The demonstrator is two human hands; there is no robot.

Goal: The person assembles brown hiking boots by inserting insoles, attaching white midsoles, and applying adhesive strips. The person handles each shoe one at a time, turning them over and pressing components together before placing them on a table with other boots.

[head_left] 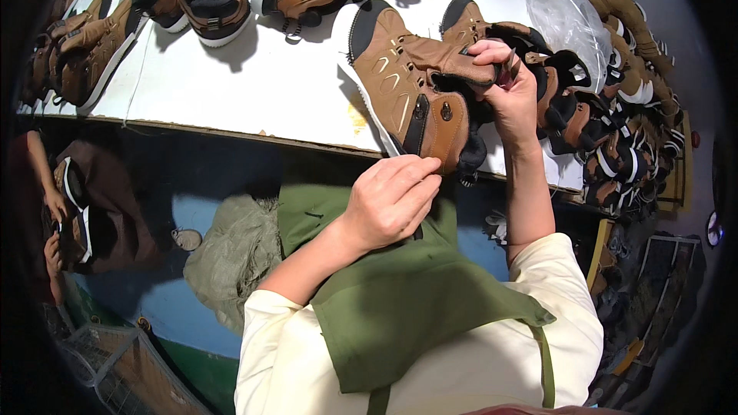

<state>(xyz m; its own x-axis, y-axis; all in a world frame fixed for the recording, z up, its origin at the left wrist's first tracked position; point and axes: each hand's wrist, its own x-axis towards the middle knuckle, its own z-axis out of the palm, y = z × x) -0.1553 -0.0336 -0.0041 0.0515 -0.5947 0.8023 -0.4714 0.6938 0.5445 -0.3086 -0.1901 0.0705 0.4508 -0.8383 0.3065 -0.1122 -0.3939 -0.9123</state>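
A brown shoe (403,81) with a black toe cap and white sole edge rests tilted at the near edge of the white table, its heel toward me. My right hand (511,96) grips the padded tongue top between thumb and fingers. A small dark, thin piece shows between those fingers; its kind I cannot make out. Bent and close together, the fingers of my left hand (393,198) press against the shoe's heel side, fingertips at the lower edge of the tan panel. Whether they also pinch something small is hidden.
Similar brown shoes (207,0) line the far side of the white table (184,81), with more at its left end. Beside the right-hand shoes lies clear plastic film (573,27). Stacked shoes (630,146) crowd the right. At left, another person's hands (55,223) hold a shoe.
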